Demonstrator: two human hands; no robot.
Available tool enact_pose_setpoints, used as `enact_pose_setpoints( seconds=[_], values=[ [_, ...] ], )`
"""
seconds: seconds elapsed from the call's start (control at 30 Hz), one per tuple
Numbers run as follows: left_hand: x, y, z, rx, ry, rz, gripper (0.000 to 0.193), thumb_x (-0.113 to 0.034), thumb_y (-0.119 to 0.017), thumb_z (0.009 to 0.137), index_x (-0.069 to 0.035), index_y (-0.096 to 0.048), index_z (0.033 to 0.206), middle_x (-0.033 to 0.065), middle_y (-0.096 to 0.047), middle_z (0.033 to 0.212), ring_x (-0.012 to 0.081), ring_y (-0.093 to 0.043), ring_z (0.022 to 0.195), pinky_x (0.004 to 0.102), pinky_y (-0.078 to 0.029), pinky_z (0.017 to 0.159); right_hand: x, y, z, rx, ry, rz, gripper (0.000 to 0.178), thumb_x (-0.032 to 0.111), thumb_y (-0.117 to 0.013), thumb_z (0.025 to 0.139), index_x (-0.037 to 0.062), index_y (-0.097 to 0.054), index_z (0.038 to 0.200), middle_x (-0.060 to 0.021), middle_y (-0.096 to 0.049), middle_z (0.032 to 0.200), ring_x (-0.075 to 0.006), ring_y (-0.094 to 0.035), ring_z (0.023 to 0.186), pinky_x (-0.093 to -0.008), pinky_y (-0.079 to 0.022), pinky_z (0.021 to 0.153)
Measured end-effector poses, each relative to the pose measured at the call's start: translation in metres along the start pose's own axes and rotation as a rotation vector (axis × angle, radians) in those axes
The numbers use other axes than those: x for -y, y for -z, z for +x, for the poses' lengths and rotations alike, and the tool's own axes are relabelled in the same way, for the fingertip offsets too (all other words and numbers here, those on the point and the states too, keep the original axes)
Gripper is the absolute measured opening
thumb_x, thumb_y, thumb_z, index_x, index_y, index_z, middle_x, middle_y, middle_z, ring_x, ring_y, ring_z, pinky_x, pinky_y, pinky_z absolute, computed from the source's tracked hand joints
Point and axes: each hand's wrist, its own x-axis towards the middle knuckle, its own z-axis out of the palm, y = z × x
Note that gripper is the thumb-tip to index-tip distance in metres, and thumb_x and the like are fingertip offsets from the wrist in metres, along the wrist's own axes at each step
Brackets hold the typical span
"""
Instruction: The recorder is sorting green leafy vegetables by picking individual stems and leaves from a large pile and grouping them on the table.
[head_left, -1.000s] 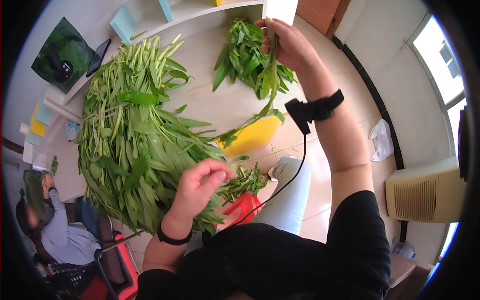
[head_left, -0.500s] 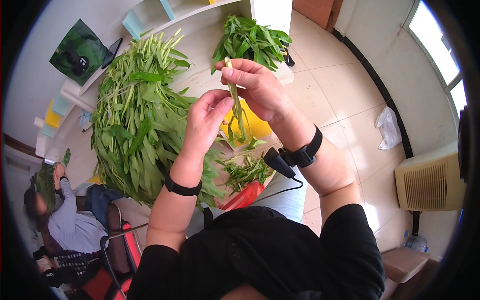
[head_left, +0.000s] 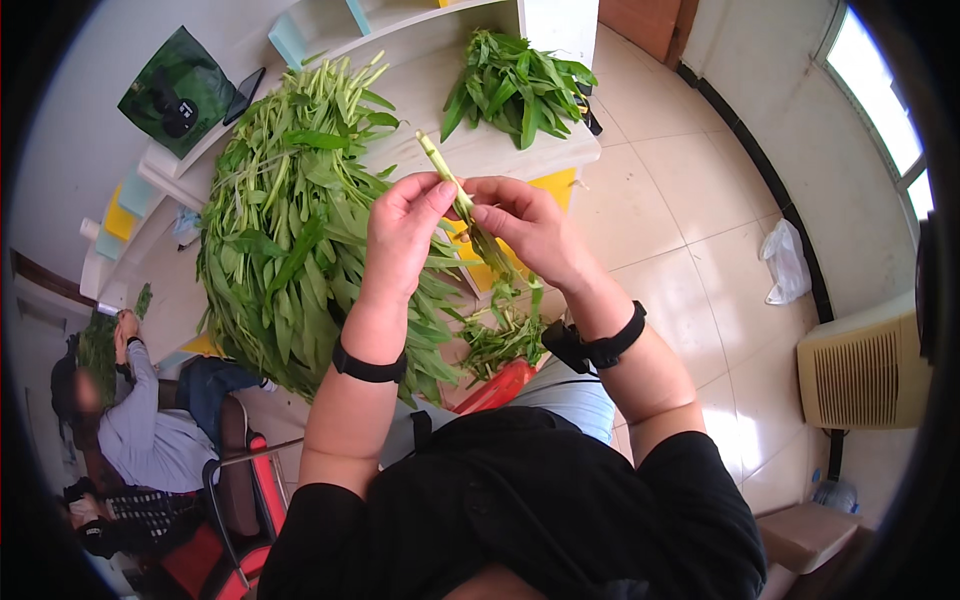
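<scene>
The left fingers (head_left: pixel 437 198) and right fingers (head_left: pixel 502 222) pinch the stem (head_left: pixel 433 155) between them — likely light, crisp and easily snapped in its pale length beyond the fingers, limp in the leaves (head_left: pixel 490 250) below — best held gently by the firm part.

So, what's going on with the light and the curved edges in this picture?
Head view: the tall glass window looks washed out, and glare whitens patches of the glossy beige tiled floor. Also head view: the long black skirting strip bows; the pale green vegetable stalk looks reasonably sharp.
</scene>
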Motion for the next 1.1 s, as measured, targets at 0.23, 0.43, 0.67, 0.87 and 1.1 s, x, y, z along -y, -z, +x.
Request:
enact_pose_setpoints(
  seconds=[0.23, 0.43, 0.67, 0.87, 1.1],
  values=[
    [-0.013, 0.007, 0.007, -0.023, 0.034, 0.021, 0.022, -0.011, -0.063, 0.087, 0.002, -0.064, 0.104, 0.0035, -0.065, 0.090, 0.0100, -0.058, 0.080, 0.0233, -0.047, 0.075, -0.015, 0.000, -0.003, -0.044, 0.015, 0.008, 0.024, 0.008, -0.055, 0.091, -0.0030, -0.059, 0.111, -0.0033, -0.063, 0.091, -0.0096, -0.057, 0.082, -0.0244, -0.048, 0.076],
    [-0.013, 0.010, 0.011, -0.057, -0.015, -0.067, 0.024, -0.009, -0.066, 0.085, 0.002, -0.063, 0.106, 0.0028, -0.064, 0.089, 0.0103, -0.058, 0.081, 0.0239, -0.047, 0.076, -0.014, -0.001, -0.011, -0.046, -0.037, 0.136, 0.025, 0.010, -0.051, 0.093, -0.0040, -0.059, 0.112, -0.0029, -0.062, 0.090, -0.0103, -0.055, 0.081, -0.0251, -0.047, 0.077],
    [-0.011, 0.017, 0.012, 0.001, -0.119, 0.137, 0.018, -0.010, -0.062, 0.088, 0.002, -0.064, 0.102, 0.0036, -0.065, 0.088, 0.0097, -0.058, 0.078, 0.0244, -0.048, 0.073, -0.020, 0.004, -0.016, -0.048, -0.151, 0.369, 0.026, 0.012, -0.050, 0.095, -0.0030, -0.058, 0.114, -0.0044, -0.063, 0.097, -0.0109, -0.057, 0.087, -0.0250, -0.046, 0.081],
    [-0.011, 0.014, 0.010, -0.028, -0.275, 0.441, 0.013, -0.008, -0.060, 0.088, 0.003, -0.063, 0.096, 0.0021, -0.063, 0.083, 0.0084, -0.057, 0.075, 0.0219, -0.046, 0.069, -0.030, 0.005, -0.017, -0.058, -0.189, 0.346, 0.027, 0.014, -0.051, 0.095, -0.0030, -0.058, 0.114, -0.0048, -0.064, 0.098, -0.0109, -0.058, 0.088, -0.0250, -0.047, 0.082],
    [-0.010, 0.013, 0.012, -0.153, -0.166, 0.179, 0.010, -0.005, -0.054, 0.088, 0.002, -0.062, 0.091, 0.0016, -0.062, 0.081, 0.0062, -0.055, 0.072, 0.0205, -0.044, 0.066, -0.041, 0.011, -0.021, -0.033, -0.171, 0.356, 0.023, 0.013, -0.050, 0.095, 0.0000, -0.059, 0.112, -0.0023, -0.063, 0.100, -0.0083, -0.054, 0.082, -0.0228, -0.045, 0.077]
  ],
)
